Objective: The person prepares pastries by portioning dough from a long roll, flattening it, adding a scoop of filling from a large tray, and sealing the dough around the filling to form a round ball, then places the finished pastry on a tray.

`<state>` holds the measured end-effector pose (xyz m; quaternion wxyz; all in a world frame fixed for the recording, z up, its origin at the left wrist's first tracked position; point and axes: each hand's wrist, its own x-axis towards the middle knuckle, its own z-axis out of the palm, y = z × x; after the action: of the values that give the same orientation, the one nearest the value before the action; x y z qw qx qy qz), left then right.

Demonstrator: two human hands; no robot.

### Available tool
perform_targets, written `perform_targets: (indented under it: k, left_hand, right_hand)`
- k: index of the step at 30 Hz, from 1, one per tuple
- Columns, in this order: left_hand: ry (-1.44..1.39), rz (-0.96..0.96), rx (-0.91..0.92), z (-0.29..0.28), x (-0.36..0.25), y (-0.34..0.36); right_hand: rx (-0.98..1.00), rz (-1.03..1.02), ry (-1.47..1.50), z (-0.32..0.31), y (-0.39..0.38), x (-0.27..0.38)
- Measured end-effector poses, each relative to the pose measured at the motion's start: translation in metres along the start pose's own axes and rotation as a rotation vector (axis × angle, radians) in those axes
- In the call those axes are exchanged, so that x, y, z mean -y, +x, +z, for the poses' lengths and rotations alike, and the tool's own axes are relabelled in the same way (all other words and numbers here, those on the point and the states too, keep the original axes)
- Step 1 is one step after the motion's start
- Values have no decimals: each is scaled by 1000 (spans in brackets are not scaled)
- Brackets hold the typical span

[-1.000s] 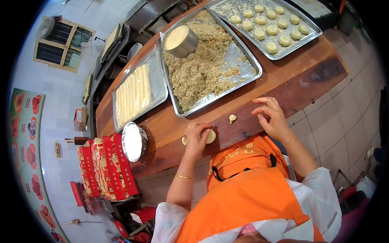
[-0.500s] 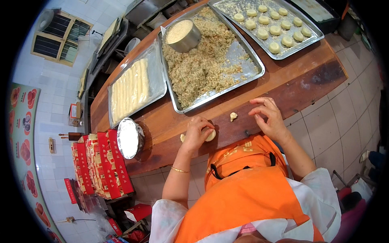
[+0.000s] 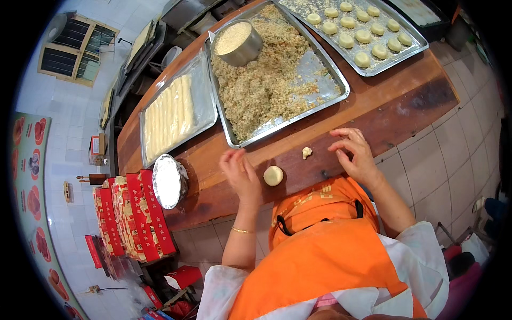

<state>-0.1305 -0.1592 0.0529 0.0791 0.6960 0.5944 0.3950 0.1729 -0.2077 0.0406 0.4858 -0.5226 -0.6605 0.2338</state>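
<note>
A round, flattened dough piece point(image 3: 273, 175) lies on the wooden table near its front edge. Just left of it, my left hand point(image 3: 241, 175) is raised and smeared by motion, so I cannot make out whether its fingers hold anything. A small torn scrap of dough point(image 3: 306, 153) rests between my two hands. Right of that scrap, my right hand point(image 3: 353, 152) hovers at the table edge, fingers apart and holding nothing.
A large metal tray point(image 3: 229, 128) of crumbly filling bears a metal bowl point(image 3: 250, 51). Dough strips point(image 3: 169, 114) lie on a plastic-lined tray at left. Round dough pieces point(image 3: 362, 36) sit on another tray, far right. A foil-covered bowl point(image 3: 167, 181) and red packaging point(image 3: 141, 213) are at left.
My left hand has come off the round dough piece and moved left, leaving it uncovered. The dough bit formerly left of that hand no longer shows. My right hand stays put.
</note>
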Motion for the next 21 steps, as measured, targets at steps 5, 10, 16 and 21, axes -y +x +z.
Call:
perform_targets:
  k: [5,10,16,21]
  left_hand:
    - [302,125,112,28,-2,3]
    - [457,196,282,54,4,5]
    - [436,162,355,57,5,11]
    - [-319,-40,330,29,16,-12]
  right_hand:
    - [9,18,33,6,-1,0]
    - [17,-5,5,6,-1,1]
    - [-29,50,42,2,1,6]
    - [-30,-31,21,-6,4,9]
